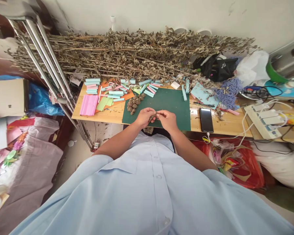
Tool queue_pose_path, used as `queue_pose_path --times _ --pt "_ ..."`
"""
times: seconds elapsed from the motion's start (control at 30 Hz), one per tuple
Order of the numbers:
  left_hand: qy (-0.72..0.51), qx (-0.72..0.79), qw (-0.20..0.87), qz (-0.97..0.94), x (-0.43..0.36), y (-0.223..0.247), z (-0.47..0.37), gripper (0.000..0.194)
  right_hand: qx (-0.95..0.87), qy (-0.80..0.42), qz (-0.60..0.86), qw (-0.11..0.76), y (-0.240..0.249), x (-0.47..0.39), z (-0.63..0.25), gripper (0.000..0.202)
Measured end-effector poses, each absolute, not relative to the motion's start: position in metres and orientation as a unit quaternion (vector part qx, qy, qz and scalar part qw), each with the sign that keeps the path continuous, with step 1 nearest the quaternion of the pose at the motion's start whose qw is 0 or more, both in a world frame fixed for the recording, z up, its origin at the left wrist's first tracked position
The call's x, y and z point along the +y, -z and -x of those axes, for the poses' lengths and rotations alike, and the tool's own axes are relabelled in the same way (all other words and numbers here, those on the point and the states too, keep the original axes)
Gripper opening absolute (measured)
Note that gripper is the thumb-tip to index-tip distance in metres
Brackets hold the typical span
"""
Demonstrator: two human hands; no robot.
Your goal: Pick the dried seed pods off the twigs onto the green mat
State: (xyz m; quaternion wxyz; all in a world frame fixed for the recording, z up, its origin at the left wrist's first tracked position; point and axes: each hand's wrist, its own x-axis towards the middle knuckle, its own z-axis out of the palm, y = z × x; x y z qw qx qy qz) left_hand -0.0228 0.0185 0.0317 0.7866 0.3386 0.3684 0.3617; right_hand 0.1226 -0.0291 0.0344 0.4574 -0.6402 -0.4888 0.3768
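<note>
Dried herb clump (pixel 152 118) sits right between our left grip (pixel 144 117) and right grip (pixel 168 120), both pinching it, by the green mat's near edge (pixel 183 127), folks.

1. Mat (pixel 171 101): on table (pixel 195 121), centre.
2. Plant clumps (pixel 134 103): on mat, left side.
3. Left hand (pixel 146 117), right hand (pixel 168 120): at mat's near edge, right of clumps.
4. Plant stalks (pixel 127 54): behind mat, along table's back.
5. Phone (pixel 206 120): right of mat.
6. String bundle (pixel 227 93): behind phone, rightward.
7. Power strip (pixel 263 121): right of phone.
</note>
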Motion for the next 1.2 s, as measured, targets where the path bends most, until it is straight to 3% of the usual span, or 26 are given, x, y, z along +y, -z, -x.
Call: queue_pose_path --times 0.2,0.33,0.57,0.67,1.2 --pt "-0.360 0.375 0.762 -0.386 0.016 -0.027 0.022 0.020 -0.583 -0.249 0.659 0.406 -0.035 -0.032 -0.125 0.017" --pt "-0.363 0.403 0.740 -0.397 0.015 -0.025 0.021 0.014 -0.575 -0.230 0.674 0.402 -0.035 -0.032 -0.122 0.015" --pt "-0.351 0.384 0.783 -0.342 0.017 -0.032 0.025 0.019 -0.325 -0.478 0.638 0.509 -0.027 -0.021 -0.118 0.025" --pt "-0.344 0.369 0.795 -0.339 0.018 -0.033 0.028 0.021 -0.279 -0.500 0.624 0.532 -0.026 -0.020 -0.117 0.026" --pt "-0.340 0.352 0.790 -0.370 0.017 -0.030 0.030 0.017 -0.569 -0.303 0.650 0.401 -0.033 -0.031 -0.130 0.014"
